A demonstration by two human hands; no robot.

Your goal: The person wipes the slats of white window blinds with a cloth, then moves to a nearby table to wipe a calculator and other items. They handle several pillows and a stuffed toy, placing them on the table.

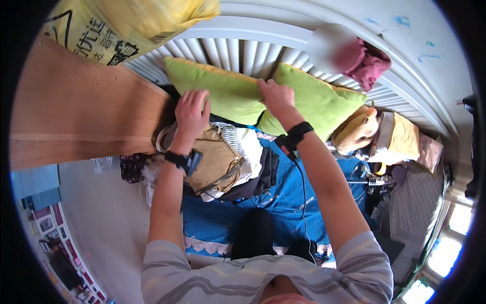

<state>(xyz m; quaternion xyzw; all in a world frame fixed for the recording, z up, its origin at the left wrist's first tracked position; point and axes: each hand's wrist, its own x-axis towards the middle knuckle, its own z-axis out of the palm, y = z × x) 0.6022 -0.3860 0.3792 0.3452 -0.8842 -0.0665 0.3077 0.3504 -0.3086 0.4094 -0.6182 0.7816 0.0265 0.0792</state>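
Two green cushions with yellow-orange edging lean against a white slatted backrest. My right hand (279,97) grips the upper right corner of the left cushion (231,91), close to where it meets the right cushion (311,98). At the left cushion's left part is my left hand (191,114), slightly blurred, thumb apart from the fingers; contact there is hard to judge. Below it lies a pile of folded clothes, with a tan garment (216,159) on top and a white one (250,155) beside it. Both wrists wear black straps with small devices.
A wooden cabinet (87,98) stands at left, bearing a yellow plastic bag (129,26) with printing. Blue bedding (288,182) lies below me. A plush toy (357,131) and a tan box-like item (396,136) sit at right. A cable (303,201) hangs from my right wrist device.
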